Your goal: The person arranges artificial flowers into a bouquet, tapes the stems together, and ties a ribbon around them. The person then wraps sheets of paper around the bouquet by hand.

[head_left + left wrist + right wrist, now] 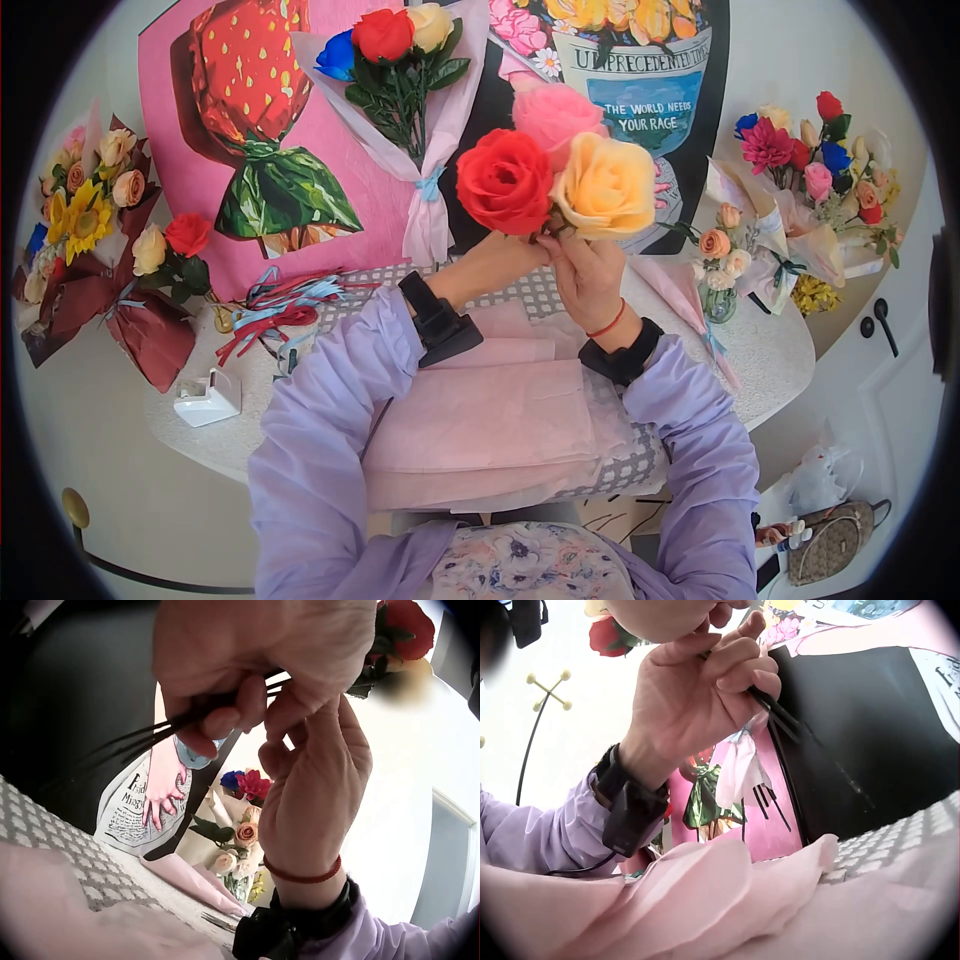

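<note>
A red rose, a pink rose and a cream-yellow rose are bunched together above both hands. My left hand grips their dark stems, fingers curled round them; the stem ends stick out below the fist. Close against it, my right hand pinches at the stems just under the blooms, its thumb and fingertips meeting the left hand's. Part of that pinch is hidden behind the fingers. Beneath the hands lies a stack of pale pink wrapping sheets.
Red and blue ribbons lie at left on the table, near a white tape dispenser. A pink-wrapped bouquet leans at the back. More wrapped bouquets stand left and right. A small glass vase holds flowers.
</note>
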A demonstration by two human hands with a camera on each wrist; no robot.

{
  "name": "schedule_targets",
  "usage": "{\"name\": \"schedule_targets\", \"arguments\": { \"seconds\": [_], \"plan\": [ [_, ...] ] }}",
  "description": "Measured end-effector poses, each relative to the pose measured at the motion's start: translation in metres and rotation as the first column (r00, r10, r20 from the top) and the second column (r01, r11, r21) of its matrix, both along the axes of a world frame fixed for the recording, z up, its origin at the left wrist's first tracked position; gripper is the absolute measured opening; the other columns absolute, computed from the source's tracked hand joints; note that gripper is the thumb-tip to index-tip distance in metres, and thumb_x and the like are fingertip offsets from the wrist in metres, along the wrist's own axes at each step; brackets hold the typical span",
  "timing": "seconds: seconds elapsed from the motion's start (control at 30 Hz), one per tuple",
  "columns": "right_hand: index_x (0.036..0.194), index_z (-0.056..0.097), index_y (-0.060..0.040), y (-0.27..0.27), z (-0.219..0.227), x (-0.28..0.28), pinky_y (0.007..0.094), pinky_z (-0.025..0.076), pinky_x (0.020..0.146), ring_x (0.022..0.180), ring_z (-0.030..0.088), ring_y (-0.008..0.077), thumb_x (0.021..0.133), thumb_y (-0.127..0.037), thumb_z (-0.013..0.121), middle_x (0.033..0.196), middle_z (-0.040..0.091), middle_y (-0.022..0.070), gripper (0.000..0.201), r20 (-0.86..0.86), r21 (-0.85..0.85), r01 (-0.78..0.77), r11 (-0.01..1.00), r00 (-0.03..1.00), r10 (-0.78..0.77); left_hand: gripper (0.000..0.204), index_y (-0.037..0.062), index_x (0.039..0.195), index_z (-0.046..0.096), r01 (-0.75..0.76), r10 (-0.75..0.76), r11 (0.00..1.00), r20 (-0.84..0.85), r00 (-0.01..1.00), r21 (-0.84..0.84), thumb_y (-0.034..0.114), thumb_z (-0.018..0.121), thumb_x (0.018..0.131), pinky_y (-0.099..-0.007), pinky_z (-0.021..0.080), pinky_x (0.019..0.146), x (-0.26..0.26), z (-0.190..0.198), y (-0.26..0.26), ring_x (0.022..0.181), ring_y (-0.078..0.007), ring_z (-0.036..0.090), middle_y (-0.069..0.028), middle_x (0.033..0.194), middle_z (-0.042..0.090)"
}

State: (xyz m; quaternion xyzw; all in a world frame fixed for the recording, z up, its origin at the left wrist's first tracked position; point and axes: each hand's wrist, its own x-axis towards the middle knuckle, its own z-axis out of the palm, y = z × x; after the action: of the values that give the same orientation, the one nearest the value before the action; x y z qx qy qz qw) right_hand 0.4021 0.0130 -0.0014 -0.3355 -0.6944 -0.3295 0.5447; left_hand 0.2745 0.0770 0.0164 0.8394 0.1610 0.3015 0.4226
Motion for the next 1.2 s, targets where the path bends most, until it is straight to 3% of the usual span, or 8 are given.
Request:
{"name": "schedule_targets", "arguments": {
  "seconds": [0.17, 0.23, 0.53, 0.57, 0.77, 0.97, 1.13, 1.2],
  "plan": [
    [0.091, 0.061, -0.0012, 0.001, -0.002, 0.003, 0.0332, 0.046, 0.055, 0.065, 0.056, 0.0285, 0.069, -0.003, 0.065, 0.078, 0.056, 0.0131, 0.022, 0.036, 0.014, 0.020, 1.000, 0.999, -0.021, 0.030, 0.0017, 0.107, 0.050, -0.071, -0.023, 0.953, 0.307, 0.951, 0.294, 0.007, 0.054, 0.077, -0.0327, 0.042, 0.080, 0.018, -0.020, 0.016, 0.093, -0.0238, 0.055, -0.0116, 0.100, 0.057],
    [0.090, 0.060, 0.0004, 0.000, 0.004, 0.001, 0.0307, 0.046, 0.058, 0.066, 0.058, 0.0255, 0.070, -0.002, 0.063, 0.081, 0.058, 0.0133, 0.020, -0.125, -0.102, -0.251, 0.963, 0.963, 0.238, 0.033, 0.0019, 0.110, 0.048, -0.220, -0.017, 0.798, 0.387, 0.922, 0.561, 0.006, 0.054, 0.077, -0.0335, 0.040, 0.086, 0.018, -0.026, 0.022, 0.098, -0.0256, 0.053, -0.0122, 0.104, 0.056],
    [0.094, 0.059, 0.0001, -0.013, 0.024, 0.007, 0.0222, 0.041, 0.053, 0.061, 0.049, 0.0039, 0.071, -0.005, 0.067, 0.071, 0.059, 0.0040, 0.024, -0.268, -0.427, -0.424, 0.799, 0.903, 0.336, 0.032, 0.0068, 0.110, 0.050, -0.079, -0.132, 0.726, 0.252, 0.959, 0.683, 0.012, 0.059, 0.080, -0.0329, 0.041, 0.087, 0.022, -0.012, 0.029, 0.100, -0.0236, 0.053, -0.0101, 0.106, 0.055],
    [0.094, 0.059, 0.0001, -0.016, 0.026, 0.004, 0.0222, 0.041, 0.053, 0.061, 0.049, 0.0039, 0.071, -0.005, 0.067, 0.071, 0.059, 0.0040, 0.024, -0.268, -0.426, -0.424, 0.799, 0.903, 0.337, 0.043, 0.0064, 0.122, 0.040, 0.187, -0.239, 0.912, 0.103, 0.966, 0.365, 0.009, 0.058, 0.083, -0.0248, 0.043, 0.088, 0.010, -0.009, 0.033, 0.107, -0.0150, 0.049, -0.0068, 0.117, 0.048],
    [0.089, 0.059, -0.0017, -0.020, 0.030, -0.004, 0.0193, 0.038, 0.049, 0.054, 0.046, 0.0048, 0.068, -0.009, 0.071, 0.069, 0.054, -0.0001, 0.026, -0.207, -0.263, -0.319, 0.911, 0.941, 0.269, 0.040, 0.0063, 0.119, 0.042, 0.448, -0.520, 0.853, 0.365, 0.772, 0.269, 0.012, 0.059, 0.084, -0.0264, 0.044, 0.088, -0.002, -0.012, 0.035, 0.103, -0.0141, 0.050, -0.0070, 0.116, 0.047],
    [0.116, 0.045, -0.0016, -0.031, 0.048, -0.002, 0.0263, 0.044, 0.067, 0.085, 0.055, 0.0162, 0.056, -0.030, 0.081, 0.102, 0.051, 0.0074, 0.076, -0.262, -0.135, -0.406, 0.904, 0.894, 0.363, 0.042, 0.0069, 0.118, 0.043, 0.339, -0.426, 0.881, 0.240, 0.872, 0.329, 0.011, 0.062, 0.081, -0.0266, 0.044, 0.087, -0.003, 0.004, 0.020, 0.101, -0.0151, 0.050, -0.0065, 0.113, 0.049],
    [0.133, 0.022, -0.0013, -0.054, 0.084, -0.006, 0.0378, 0.031, 0.096, 0.119, 0.036, 0.0290, 0.058, -0.040, 0.079, 0.126, 0.037, 0.0195, 0.102, 0.082, -0.100, -0.477, 0.873, 0.870, 0.485, 0.041, 0.0098, 0.117, 0.045, 0.248, -0.264, 0.964, 0.195, 0.945, 0.099, 0.016, 0.064, 0.081, -0.0274, 0.044, 0.087, 0.007, 0.009, 0.005, 0.101, -0.0155, 0.050, -0.0047, 0.114, 0.048],
    [0.130, 0.028, -0.0009, -0.060, 0.092, -0.007, 0.0374, 0.031, 0.095, 0.118, 0.037, 0.0295, 0.059, -0.040, 0.077, 0.125, 0.038, 0.0191, 0.094, 0.138, -0.121, -0.401, 0.908, 0.899, 0.415, 0.034, 0.0104, 0.110, 0.052, 0.205, -0.326, 0.881, 0.234, 0.916, 0.427, 0.017, 0.063, 0.079, -0.0325, 0.039, 0.087, 0.015, 0.011, 0.003, 0.104, -0.0179, 0.048, -0.0051, 0.112, 0.051]
  ]
}}
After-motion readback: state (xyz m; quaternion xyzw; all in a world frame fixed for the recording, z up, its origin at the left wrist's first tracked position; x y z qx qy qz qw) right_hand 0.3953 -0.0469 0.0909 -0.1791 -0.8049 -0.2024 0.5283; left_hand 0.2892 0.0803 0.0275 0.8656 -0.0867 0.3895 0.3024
